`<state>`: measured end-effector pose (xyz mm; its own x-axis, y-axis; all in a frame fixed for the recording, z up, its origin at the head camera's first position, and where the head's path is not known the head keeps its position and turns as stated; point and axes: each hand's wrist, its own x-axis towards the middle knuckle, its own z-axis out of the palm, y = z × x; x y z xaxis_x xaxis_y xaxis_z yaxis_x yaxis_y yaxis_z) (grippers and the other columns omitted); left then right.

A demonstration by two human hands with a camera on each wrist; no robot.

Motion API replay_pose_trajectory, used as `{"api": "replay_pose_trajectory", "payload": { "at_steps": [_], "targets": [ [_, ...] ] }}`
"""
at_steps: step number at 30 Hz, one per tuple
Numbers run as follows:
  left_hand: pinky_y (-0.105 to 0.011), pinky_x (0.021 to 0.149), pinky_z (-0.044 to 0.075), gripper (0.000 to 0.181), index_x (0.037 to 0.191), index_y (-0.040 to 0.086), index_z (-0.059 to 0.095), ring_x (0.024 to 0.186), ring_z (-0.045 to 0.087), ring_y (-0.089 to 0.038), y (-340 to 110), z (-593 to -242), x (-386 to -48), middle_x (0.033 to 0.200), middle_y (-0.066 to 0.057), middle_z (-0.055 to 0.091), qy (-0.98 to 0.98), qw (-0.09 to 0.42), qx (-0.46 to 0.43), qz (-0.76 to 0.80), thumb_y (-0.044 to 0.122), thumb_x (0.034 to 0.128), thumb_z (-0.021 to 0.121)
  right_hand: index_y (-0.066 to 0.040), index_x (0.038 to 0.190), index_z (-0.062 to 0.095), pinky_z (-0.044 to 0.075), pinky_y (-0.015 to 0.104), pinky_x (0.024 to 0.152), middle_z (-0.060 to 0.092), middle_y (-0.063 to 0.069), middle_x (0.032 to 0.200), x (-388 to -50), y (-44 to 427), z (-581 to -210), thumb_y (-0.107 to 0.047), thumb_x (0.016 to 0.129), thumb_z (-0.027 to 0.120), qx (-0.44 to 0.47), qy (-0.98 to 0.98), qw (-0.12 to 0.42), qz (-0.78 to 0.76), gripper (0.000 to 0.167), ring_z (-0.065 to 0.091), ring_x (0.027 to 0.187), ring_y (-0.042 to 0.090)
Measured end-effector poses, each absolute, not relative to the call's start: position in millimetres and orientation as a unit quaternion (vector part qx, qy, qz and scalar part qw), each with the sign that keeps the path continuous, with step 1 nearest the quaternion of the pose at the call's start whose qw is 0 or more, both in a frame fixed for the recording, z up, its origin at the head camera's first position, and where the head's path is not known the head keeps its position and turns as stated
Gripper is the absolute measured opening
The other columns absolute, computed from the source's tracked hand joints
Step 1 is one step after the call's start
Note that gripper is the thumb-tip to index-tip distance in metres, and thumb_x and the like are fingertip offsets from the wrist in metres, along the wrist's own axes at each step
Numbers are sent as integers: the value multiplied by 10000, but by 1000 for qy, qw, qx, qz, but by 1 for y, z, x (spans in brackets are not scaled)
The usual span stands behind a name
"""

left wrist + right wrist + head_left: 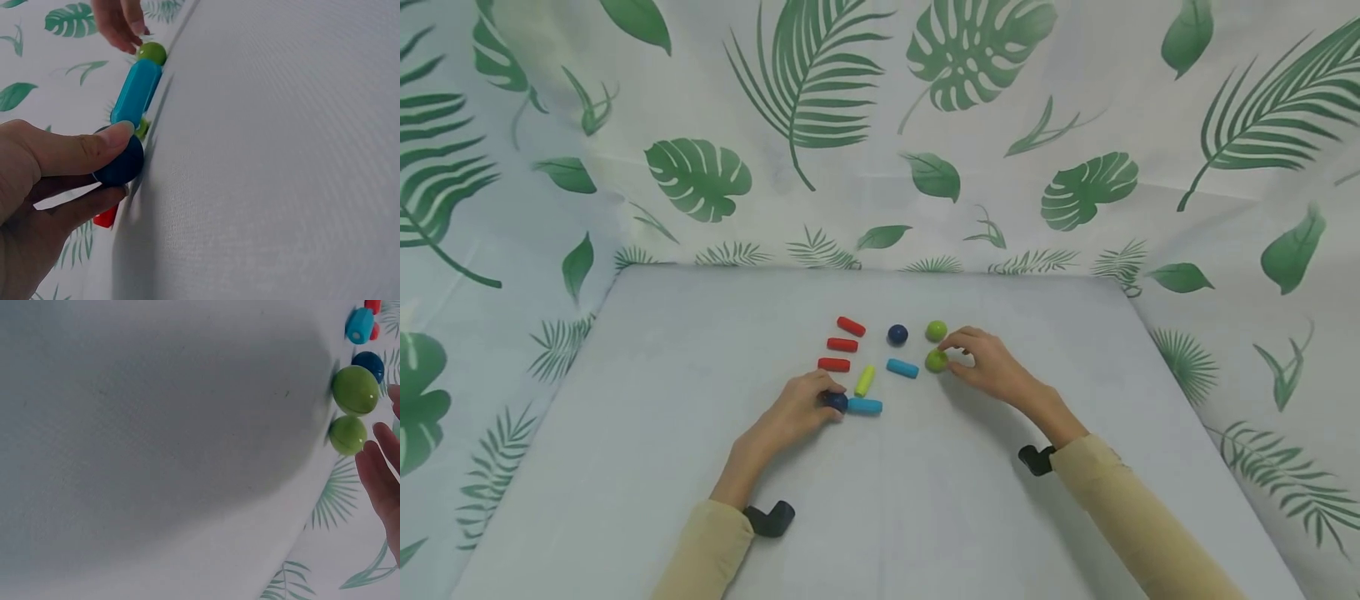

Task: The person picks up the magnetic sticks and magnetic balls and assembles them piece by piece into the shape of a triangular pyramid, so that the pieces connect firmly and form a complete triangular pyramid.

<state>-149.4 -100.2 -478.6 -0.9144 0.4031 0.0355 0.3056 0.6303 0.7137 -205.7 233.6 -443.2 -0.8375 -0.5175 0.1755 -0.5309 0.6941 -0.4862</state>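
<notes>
Enclosed, booth-like work space; whether home, lab or studio, cannot tell. White tabletop [880, 483], bounded at back and both sides by white sheeting [850, 208], faintly creased, printed with green leaves [934, 175]. Room beyond hidden.

Three sticks [842, 344] lie left on table [880, 517] — two balls [936, 331] right, one behind other — third ball [897, 335] between, behind another stick [902, 368].

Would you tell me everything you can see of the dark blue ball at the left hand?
The dark blue ball is round, smooth-looking and plain, perhaps wood or plastic. The left hand pinches it between thumb and fingers, which partly cover it. In the head view it is just left of a light blue stick, contact unclear.
</notes>
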Motion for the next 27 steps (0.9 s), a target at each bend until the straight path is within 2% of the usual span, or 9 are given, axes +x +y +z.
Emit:
{"api": "replay_pose_trajectory", "payload": {
  "at_steps": [3,8,21,27],
  "targets": [
    [-414,1006,550,356,1171,44,728,1077,667,-221,-100,-479,-150,1117,-72,702,901,65,195,381,31,831,832,27,1169,699,589,464,892,702,175,1162,-210,234,-449,34,884,747,277,-920,-7,279,289,674,1071,350],
    [-410,1005,551,356,1173,51,733,1067,663,-210,-101,-479,-150,1107,-63,703,901,66,193,382,32,831,833,37,1194,682,587,457,918,692,185,1165,-215,231,-455,18,877,764,262,-921,-31,286,328,685,1061,350],
    [-408,1000,554,350,1178,48,723,1066,659,-206,-99,-478,-150,1130,-65,697,900,73,185,389,40,843,826,31,1157,693,605,413,881,717,169,1128,-213,229,-457,31,858,778,277,-915,-39,291,311,706,1021,317],
    [-410,997,552,353,1179,40,724,1065,659,-207,-100,-478,-149,1132,-69,699,900,72,186,387,41,841,828,20,1191,691,602,404,901,723,149,1157,-209,228,-456,0,865,784,279,-911,-70,295,339,702,1042,291]
  ]
}}
